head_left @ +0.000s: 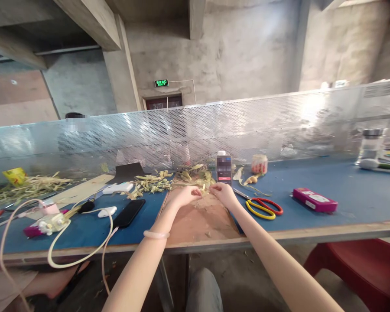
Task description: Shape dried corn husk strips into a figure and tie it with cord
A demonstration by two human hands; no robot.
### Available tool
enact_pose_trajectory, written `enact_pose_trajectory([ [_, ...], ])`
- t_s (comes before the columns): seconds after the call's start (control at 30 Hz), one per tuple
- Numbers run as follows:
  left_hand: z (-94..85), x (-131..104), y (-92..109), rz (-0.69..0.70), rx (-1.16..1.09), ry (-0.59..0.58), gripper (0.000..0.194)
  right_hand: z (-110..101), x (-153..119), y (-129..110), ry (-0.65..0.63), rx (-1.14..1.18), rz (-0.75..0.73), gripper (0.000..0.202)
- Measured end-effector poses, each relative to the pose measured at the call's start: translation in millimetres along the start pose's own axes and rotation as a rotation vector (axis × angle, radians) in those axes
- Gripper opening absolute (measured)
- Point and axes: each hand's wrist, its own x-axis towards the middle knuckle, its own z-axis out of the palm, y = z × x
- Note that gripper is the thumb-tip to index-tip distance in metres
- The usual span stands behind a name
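My left hand (188, 196) is over the brown board (203, 223), its fingers bent together in a pinch. Opposite it, my right hand (224, 193) has its fingertips closed too. A small pale yellow scrap (203, 188) shows in the narrow gap between the hands; whether either one grips it is too small to tell. Just beyond lie dried, yellow-green leaves (195, 175) in a loose heap. Scissors (261, 209) with one red and one yellow handle rest to the right of my right wrist.
A lit phone (224, 169) stands upright behind my hands, with a jar (259, 164) to its right. Farther right is a magenta box (314, 200). On the left lie a black phone (129, 213), looping cables (52, 255) and plant clippings (154, 182). A perforated metal screen (201, 130) closes the back.
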Motion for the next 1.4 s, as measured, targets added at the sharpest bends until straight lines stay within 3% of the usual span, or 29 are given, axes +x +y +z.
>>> enact_pose_trajectory([
  [0.5, -1.2, -1, -5, 0.021, 0.077, 0.036, 0.011, 1, -2, -3, -0.011, 0.012, -0.015, 0.014],
  [0.9, 1.3, 2, -6, 0.054, 0.069, -0.051, 0.037, 1, 2, 8, -0.011, -0.027, 0.018, 0.015],
  [1.4, 2.1, 2, -10, 0.054, 0.096, -0.061, 0.039, -1, 2, 7, -0.030, -0.068, 0.011, 0.018],
])
